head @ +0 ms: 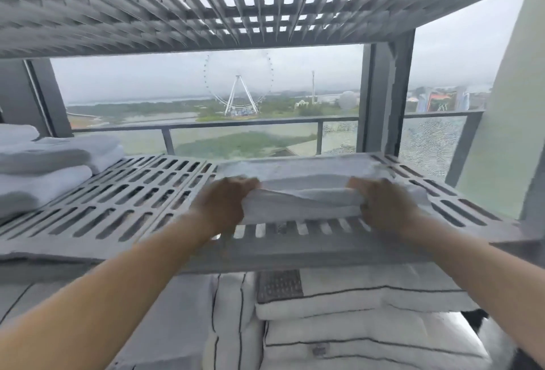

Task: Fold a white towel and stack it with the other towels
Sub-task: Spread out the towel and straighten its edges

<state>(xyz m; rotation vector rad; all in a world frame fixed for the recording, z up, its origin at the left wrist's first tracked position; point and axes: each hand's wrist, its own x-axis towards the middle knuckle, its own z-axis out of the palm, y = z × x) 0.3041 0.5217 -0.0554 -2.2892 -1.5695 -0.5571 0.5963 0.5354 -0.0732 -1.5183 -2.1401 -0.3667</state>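
A folded white towel (303, 197) lies on the grey slotted shelf (124, 201), right of the middle. My left hand (225, 204) grips its left end and my right hand (383, 207) grips its right end, fingers curled round the folded edge. Beneath and behind it another flat white towel (295, 166) rests on the shelf. A stack of folded white towels (50, 160) sits at the shelf's far left.
An upper slotted shelf (206, 7) hangs close overhead. A grey upright post (389, 95) stands at the back right. Below the shelf lie white linens with black stripes (354, 325). Behind is a window with a railing.
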